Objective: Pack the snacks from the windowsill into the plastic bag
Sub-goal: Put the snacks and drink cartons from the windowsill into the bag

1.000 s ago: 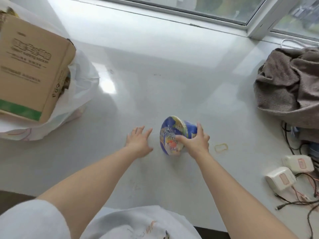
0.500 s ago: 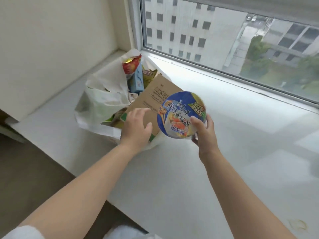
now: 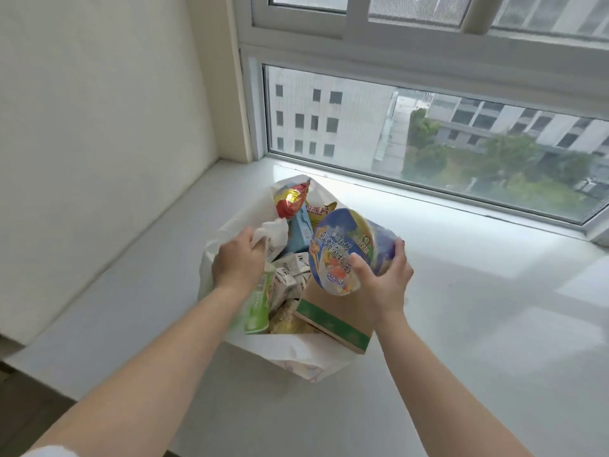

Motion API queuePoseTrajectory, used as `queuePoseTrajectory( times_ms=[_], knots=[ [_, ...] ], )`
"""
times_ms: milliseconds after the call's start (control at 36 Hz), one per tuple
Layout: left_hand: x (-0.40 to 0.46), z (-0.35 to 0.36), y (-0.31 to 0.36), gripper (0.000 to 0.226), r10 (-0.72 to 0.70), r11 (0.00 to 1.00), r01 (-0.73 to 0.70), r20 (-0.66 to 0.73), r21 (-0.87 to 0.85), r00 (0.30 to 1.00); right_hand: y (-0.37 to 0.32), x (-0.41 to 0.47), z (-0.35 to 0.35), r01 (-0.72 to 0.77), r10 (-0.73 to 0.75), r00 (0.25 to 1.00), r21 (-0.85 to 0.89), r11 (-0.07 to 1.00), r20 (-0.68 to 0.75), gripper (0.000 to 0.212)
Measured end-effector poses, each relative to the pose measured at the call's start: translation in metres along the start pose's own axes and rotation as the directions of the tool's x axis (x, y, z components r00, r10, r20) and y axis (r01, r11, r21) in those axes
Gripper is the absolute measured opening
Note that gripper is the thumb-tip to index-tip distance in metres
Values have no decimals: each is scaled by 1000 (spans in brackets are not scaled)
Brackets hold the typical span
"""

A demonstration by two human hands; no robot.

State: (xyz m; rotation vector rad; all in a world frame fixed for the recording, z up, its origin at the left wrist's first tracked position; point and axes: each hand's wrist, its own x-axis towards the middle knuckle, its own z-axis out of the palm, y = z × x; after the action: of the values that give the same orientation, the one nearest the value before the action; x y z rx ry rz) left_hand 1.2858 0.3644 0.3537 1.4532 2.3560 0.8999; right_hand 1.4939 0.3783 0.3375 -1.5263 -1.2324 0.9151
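Over the plastic bag (image 3: 230,222), right hand (image 3: 382,275) grips a blue noodle cup (image 3: 346,249); left hand (image 3: 239,258) pinches its rim.

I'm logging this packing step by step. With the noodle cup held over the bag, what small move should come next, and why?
Probably lower the noodle cup into the plastic bag. The right hand grips it tilted just above the cardboard box, while the left hand holds the bag's rim, so the mouth is open. The bag looks crowded, so easing it towards the centre seems wisest.
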Motion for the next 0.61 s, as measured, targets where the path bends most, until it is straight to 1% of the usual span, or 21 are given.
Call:
queuePoseTrajectory(
  times_ms=[28, 56, 111, 139, 194, 278, 306, 333, 361, 389, 417, 472, 500, 528, 556, 583, 611],
  knots=[
    [4, -7, 5, 27, -57, 981, 56, -4, -184, 998, -4, -2, 6, 47, -47, 999, -81, 996, 3, 105],
    [8, -14, 10, 29, -99, 938, 92, -4, -335, 995, -7, -3, 13, 97, -96, 995, -164, 982, 13, 107],
    [12, -27, 21, 31, -115, 853, 91, -14, -513, 993, -13, -5, 28, 194, -186, 981, -314, 929, 56, 104],
    [13, -31, 25, 31, -97, 825, 71, -17, -561, 995, -16, -7, 35, 244, -227, 970, -358, 901, 90, 102],
    [13, -32, 30, 30, -31, 817, 38, 22, -575, 999, -16, -8, 52, 347, -297, 937, -380, 858, 186, 103],
    [13, -21, 33, 35, 73, 826, 20, 142, -564, 987, -13, -9, 74, 416, -272, 889, -403, 815, 367, 113],
    [13, -18, 34, 36, 123, 843, -26, 146, -537, 982, -14, -8, 79, 416, -252, 883, -413, 810, 395, 114],
    [14, -14, 36, 36, 208, 874, -120, 139, -470, 968, -15, -6, 82, 405, -229, 883, -419, 813, 408, 113],
    [16, -10, 38, 37, 308, 906, -242, 149, -348, 940, -18, -3, 82, 396, -209, 882, -425, 814, 422, 111],
    [17, -6, 41, 37, 400, 910, -365, 177, -197, 899, -20, 0, 80, 391, -190, 878, -427, 816, 440, 106],
    [18, -3, 44, 38, 462, 885, -462, 209, -53, 862, -22, 5, 76, 398, -192, 869, -415, 818, 455, 98],
    [21, 3, 48, 41, 512, 813, -562, 275, 152, 814, -24, 12, 61, 428, -236, 854, -369, 825, 463, 71],
    [23, 7, 47, 44, 513, 782, -583, 304, 220, 803, -23, 14, 52, 454, -291, 860, -368, 811, 420, 54],
    [26, 10, 46, 46, 505, 756, -594, 331, 277, 797, -20, 16, 42, 474, -361, 873, -395, 787, 327, 41],
    [28, 13, 45, 48, 497, 727, -602, 351, 331, 794, -16, 18, 33, 462, -419, 887, -430, 775, 197, 33],
    [30, 15, 44, 48, 488, 700, -605, 365, 379, 793, -12, 20, 23, 407, -432, 900, -460, 789, 56, 29],
    [31, 16, 43, 47, 481, 679, -604, 368, 418, 796, -7, 23, 14, 325, -408, 910, -482, 814, -76, 27]
  ],
)
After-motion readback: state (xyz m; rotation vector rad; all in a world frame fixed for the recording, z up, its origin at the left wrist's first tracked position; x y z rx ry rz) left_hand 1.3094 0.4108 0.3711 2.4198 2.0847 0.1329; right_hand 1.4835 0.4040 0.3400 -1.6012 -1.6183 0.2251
